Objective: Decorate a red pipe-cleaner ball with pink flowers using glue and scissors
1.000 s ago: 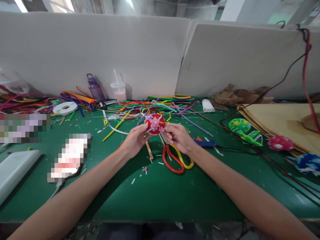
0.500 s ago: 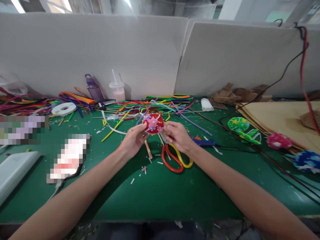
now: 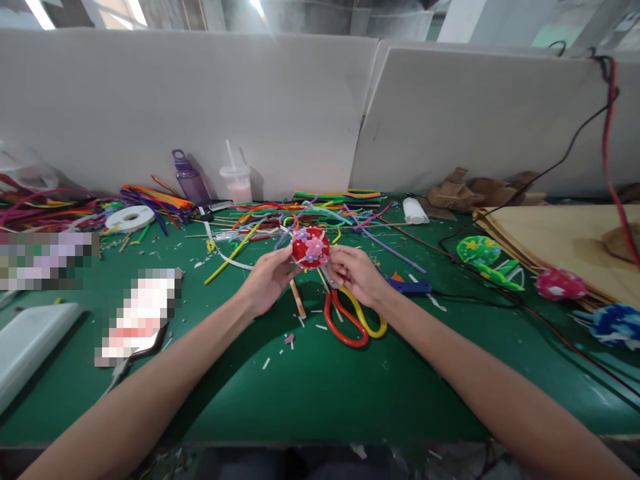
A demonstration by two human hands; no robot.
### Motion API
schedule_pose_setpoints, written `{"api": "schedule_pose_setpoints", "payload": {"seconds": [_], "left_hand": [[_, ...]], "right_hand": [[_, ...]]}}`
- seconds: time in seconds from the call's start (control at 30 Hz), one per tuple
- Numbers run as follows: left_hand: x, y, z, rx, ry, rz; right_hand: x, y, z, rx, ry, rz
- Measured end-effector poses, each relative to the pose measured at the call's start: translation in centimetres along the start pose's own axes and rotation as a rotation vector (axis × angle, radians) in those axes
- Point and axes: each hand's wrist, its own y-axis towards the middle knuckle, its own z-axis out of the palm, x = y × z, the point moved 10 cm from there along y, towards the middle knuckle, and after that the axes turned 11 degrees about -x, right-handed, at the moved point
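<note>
A round red craft piece [image 3: 311, 248] with pink and purple flowers is held up above the table in front of me. My left hand [image 3: 270, 277] pinches its left edge between thumb and fingers. At its right edge, my right hand [image 3: 356, 270] has closed fingers against the rim. Scissors [image 3: 345, 323] with one red and one yellow handle lie below my right hand, their blades partly hidden. A brown stick [image 3: 298, 300] rests on the table below the craft piece. Just right of my right hand is a blue-handled tool [image 3: 410, 287], partly covered by the hand.
Colourful pipe cleaners [image 3: 320, 212] lie in a heap along the back, near a pink drink cup [image 3: 237, 187] and a purple bottle [image 3: 190, 180]. Finished-looking fuzzy pieces [image 3: 479, 251] sit at right beside brown paper [image 3: 540, 233]. A white box-shaped device [image 3: 37, 347] is at left.
The red craft piece has turned slightly in my fingers, its flowers shifting position. Both hands keep their grip in nearly the same place.
</note>
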Motion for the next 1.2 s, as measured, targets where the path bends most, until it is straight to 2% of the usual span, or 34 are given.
{"api": "schedule_pose_setpoints", "payload": {"seconds": [0.2,0.37,0.53,0.63,0.83,1.07,1.2], "left_hand": [[-0.3,0.0,0.1,0.005,0.039,0.057],[-1.0,-0.1,0.2,0.005,0.103,0.149],[-1.2,0.0,-0.2,-0.018,0.137,0.172],[-1.0,0.0,-0.1,-0.002,0.17,0.161],[-0.6,0.1,0.0,0.035,0.173,0.148],[0.5,0.3,-0.7,-0.031,0.095,0.015],[0.9,0.4,-0.9,-0.028,0.067,-0.032]], "right_hand": [[0.4,-0.2,0.0,-0.019,-0.052,-0.038],[1.8,-0.4,0.0,-0.015,-0.201,-0.167],[3.7,-0.1,-0.7,-0.003,-0.36,-0.301],[4.5,0.1,-1.2,-0.007,-0.381,-0.345],[3.8,0.0,-0.6,0.111,-0.437,-0.3],[3.9,-0.3,0.1,0.162,-0.461,-0.294],[4.1,-0.5,0.2,0.17,-0.464,-0.301]]}}
